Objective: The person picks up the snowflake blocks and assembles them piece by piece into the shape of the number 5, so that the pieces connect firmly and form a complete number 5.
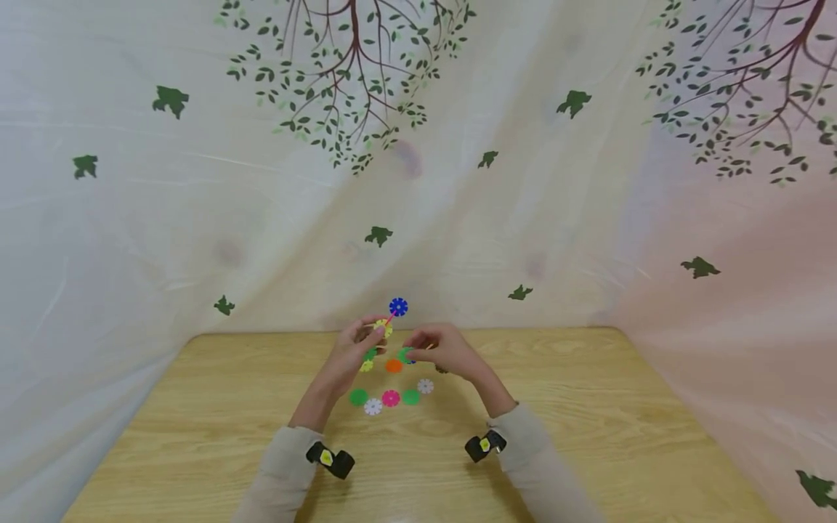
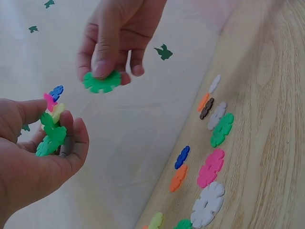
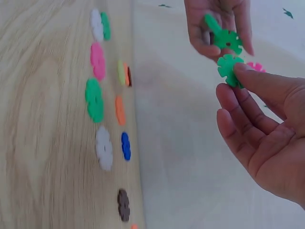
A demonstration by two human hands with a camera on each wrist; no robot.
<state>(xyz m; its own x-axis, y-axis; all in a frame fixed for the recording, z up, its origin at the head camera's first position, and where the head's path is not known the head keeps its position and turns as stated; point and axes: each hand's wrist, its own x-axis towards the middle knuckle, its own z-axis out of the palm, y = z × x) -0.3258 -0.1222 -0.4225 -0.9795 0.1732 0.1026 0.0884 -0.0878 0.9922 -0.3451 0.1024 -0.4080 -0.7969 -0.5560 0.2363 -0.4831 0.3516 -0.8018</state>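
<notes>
My left hand (image 1: pixel 345 357) grips a small chain of notched plastic snowflake discs slotted together. In the left wrist view the chain shows green discs (image 2: pixel 53 136) near the palm, with a yellow disc (image 2: pixel 58 112), a pink disc (image 2: pixel 50 101) and a blue disc (image 2: pixel 57 92) further out. Between thumb and fingers, my right hand (image 1: pixel 450 352) pinches a single green disc (image 2: pixel 102 83). That disc is held apart from the chain in the left wrist view. Both hands are raised above the far part of the table, close to each other.
Loose discs lie on the wooden table (image 1: pixel 562 428) beneath the hands, among them a pink disc (image 1: pixel 390 398), white discs (image 1: pixel 373 407), an orange disc (image 1: pixel 394 366) and a brown disc (image 3: pixel 124 205). A printed cloth (image 1: pixel 445 240) hangs behind the table's far edge.
</notes>
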